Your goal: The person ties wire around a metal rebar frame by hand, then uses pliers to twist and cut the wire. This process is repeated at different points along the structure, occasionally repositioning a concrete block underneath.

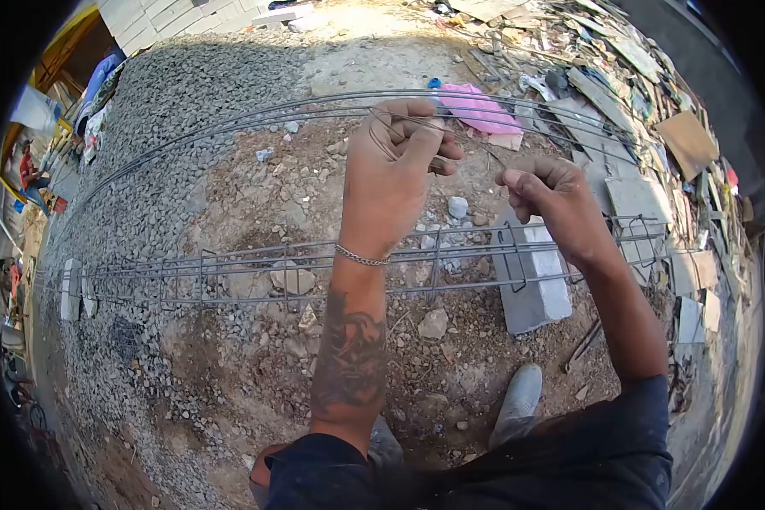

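Note:
Thin tie wire (382, 136) is bunched in my left hand (395, 157), whose fingers are curled closed around it above the ground. To the right, my right hand (557, 197) is closed in a pinch; a thin dark strand reaches its fingertips from the left hand's side. Beneath both hands runs a long rebar cage (314, 255) with square stirrups. Its right part rests over a grey concrete block (546, 293), and its far left end lies near another pale block (70, 289). Several loose steel bars (297, 109) curve past just beyond my left hand.
Gravel (195, 85) covers the left side, with stones and dirt around my boot (520, 395). A pink sack (480, 106) lies beyond my hands. Boards and debris (608, 119) pile up at the right. A metal tool (582, 347) lies near the block. A person (30, 178) is at far left.

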Tool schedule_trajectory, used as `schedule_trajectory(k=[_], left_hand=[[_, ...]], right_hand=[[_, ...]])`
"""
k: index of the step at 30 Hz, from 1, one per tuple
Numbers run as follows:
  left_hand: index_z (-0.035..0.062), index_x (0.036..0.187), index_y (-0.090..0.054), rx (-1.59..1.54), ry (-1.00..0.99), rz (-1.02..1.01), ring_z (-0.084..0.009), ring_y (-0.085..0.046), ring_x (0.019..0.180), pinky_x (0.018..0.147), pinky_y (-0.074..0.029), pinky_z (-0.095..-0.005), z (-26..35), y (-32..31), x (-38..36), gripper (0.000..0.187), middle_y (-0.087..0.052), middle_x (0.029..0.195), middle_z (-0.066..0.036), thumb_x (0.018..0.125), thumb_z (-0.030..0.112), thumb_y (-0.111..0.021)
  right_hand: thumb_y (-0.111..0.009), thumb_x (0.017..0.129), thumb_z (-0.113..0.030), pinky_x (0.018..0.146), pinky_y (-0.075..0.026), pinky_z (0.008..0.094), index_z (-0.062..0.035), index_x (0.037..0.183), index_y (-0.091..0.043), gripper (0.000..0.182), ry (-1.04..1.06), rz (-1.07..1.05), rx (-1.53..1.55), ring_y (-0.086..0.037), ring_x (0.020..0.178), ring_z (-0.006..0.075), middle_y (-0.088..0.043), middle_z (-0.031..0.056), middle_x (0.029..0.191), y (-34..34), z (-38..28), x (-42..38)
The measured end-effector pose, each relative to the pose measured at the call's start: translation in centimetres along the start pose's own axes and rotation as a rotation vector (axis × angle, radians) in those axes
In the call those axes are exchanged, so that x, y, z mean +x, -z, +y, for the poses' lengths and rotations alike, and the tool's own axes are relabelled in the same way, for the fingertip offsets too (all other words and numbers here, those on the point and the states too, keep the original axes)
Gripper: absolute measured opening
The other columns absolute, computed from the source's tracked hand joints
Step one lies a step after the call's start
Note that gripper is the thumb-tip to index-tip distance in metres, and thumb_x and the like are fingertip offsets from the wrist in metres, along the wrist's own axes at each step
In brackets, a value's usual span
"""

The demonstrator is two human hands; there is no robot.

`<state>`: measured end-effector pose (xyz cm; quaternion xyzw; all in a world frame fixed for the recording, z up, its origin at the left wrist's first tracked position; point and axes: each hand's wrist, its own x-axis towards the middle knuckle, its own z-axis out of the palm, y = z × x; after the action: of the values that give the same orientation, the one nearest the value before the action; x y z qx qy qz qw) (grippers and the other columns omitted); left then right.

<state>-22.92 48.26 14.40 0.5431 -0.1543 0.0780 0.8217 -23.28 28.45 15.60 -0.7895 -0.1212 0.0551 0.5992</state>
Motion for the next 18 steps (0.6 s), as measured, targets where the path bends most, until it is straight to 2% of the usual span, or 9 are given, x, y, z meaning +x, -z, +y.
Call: schedule_trajectory(k=[1, 3, 6, 8, 11, 13, 15, 17, 18], left_hand=[[-0.0031, 0.105, -0.053, 0.102, -0.069, 0.01, -0.0172, -0.063, 0.072, 0.064, -0.054, -0.0293, -0.9, -0.6, 0.5, 0.02, -0.062, 0.079, -0.01, 0.089, 0.01, -0.053], [-0.0022, 0.101, -0.053, -0.018, 0.002, -0.085, -0.012, -0.06, 0.063, 0.059, -0.052, -0.0267, -2.7, -1.7, 0.3, 0.02, -0.06, 0.07, -0.006, 0.089, 0.014, -0.056], [0.0008, 0.102, -0.049, -0.084, 0.198, -0.37, -0.0085, -0.052, 0.053, 0.055, -0.046, -0.0228, -4.9, -3.8, -1.3, 0.03, -0.051, 0.058, 0.001, 0.09, 0.026, -0.058], [0.0002, 0.102, -0.048, -0.02, 0.122, -0.474, -0.0092, -0.051, 0.052, 0.054, -0.044, -0.024, -6.6, -5.0, -3.0, 0.034, -0.049, 0.056, 0.0, 0.091, 0.031, -0.054], [-0.0022, 0.105, -0.044, 0.069, 0.0, -0.665, -0.0125, -0.049, 0.05, 0.05, -0.039, -0.0298, -6.5, -6.8, -6.8, 0.048, -0.043, 0.052, -0.004, 0.095, 0.044, -0.039], [-0.001, 0.093, -0.047, 0.06, 0.06, -0.623, -0.0356, -0.059, 0.063, 0.056, -0.042, -0.0406, -7.8, -8.4, -9.9, 0.049, -0.054, 0.06, -0.018, 0.094, 0.047, -0.036], [-0.0011, 0.091, -0.049, 0.18, 0.091, -0.68, -0.0405, -0.057, 0.068, 0.061, -0.044, -0.0409, -10.8, -9.2, -12.8, 0.046, -0.052, 0.063, -0.021, 0.096, 0.042, -0.033], [-0.0026, 0.095, -0.053, 0.055, 0.344, -0.926, -0.0329, -0.059, 0.067, 0.065, -0.046, -0.0373, -13.6, -9.3, -14.6, 0.047, -0.054, 0.065, -0.017, 0.097, 0.04, -0.034], [-0.0026, 0.095, -0.053, 0.062, 0.336, -0.93, -0.0329, -0.059, 0.067, 0.065, -0.046, -0.0373, -15.3, -9.1, -15.8, 0.047, -0.054, 0.065, -0.017, 0.097, 0.04, -0.034]], right_hand=[[-0.06, 0.086, -0.019, 0.055, -0.04, 0.0204, 0.0007, 0.084, -0.063, 0.02, 0.002, 0.032, -0.012, -0.048, 0.059, 0.0054, -0.055, -0.0001, 0.067, 1.3, -0.3, -0.6], [-0.06, 0.085, -0.021, 0.059, -0.041, 0.0215, -0.0003, 0.082, -0.062, 0.021, 0.016, 0.249, -0.13, -0.049, 0.063, 0.0062, -0.056, 0.0003, 0.067, 3.0, -1.1, -2.8], [-0.053, 0.088, -0.019, 0.073, -0.045, 0.0283, -0.0012, 0.083, -0.061, 0.02, -0.028, 0.412, -0.121, -0.056, 0.082, 0.0132, -0.061, 0.0087, 0.089, 6.5, -1.4, -5.7], [-0.049, 0.088, -0.015, 0.088, -0.045, 0.0377, -0.0009, 0.09, -0.059, 0.017, -0.004, 0.496, 0.016, -0.056, 0.101, 0.022, -0.058, 0.0163, 0.11, 8.5, -2.1, -7.7], [-0.044, 0.089, -0.012, 0.092, -0.044, 0.0454, -0.0046, 0.083, -0.052, 0.012, -0.035, 0.38, 0.258, -0.06, 0.098, 0.0287, -0.061, 0.0193, 0.105, 11.9, -1.1, -11.3], [-0.037, 0.09, -0.011, 0.091, -0.046, 0.0476, -0.0067, 0.08, -0.048, 0.015, -0.05, 0.487, 0.32, -0.062, 0.094, 0.0317, -0.062, 0.0198, 0.103, 11.0, -0.7, -12.9], [-0.036, 0.09, -0.011, 0.089, -0.047, 0.0478, -0.0071, 0.081, -0.047, 0.014, -0.035, 0.546, 0.38, -0.063, 0.091, 0.0316, -0.063, 0.0183, 0.1, 10.5, 1.4, -14.6], [-0.036, 0.091, -0.01, 0.077, -0.053, 0.0421, -0.0063, 0.084, -0.044, 0.012, -0.078, 0.729, 0.408, -0.065, 0.074, 0.0273, -0.06, 0.0091, 0.075, 8.8, 3.6, -15.6], [-0.037, 0.092, -0.009, 0.069, -0.054, 0.0377, -0.0058, 0.083, -0.044, 0.012, -0.139, 0.783, 0.269, -0.064, 0.069, 0.0245, -0.059, 0.0085, 0.073, 8.2, 5.0, -15.7]])
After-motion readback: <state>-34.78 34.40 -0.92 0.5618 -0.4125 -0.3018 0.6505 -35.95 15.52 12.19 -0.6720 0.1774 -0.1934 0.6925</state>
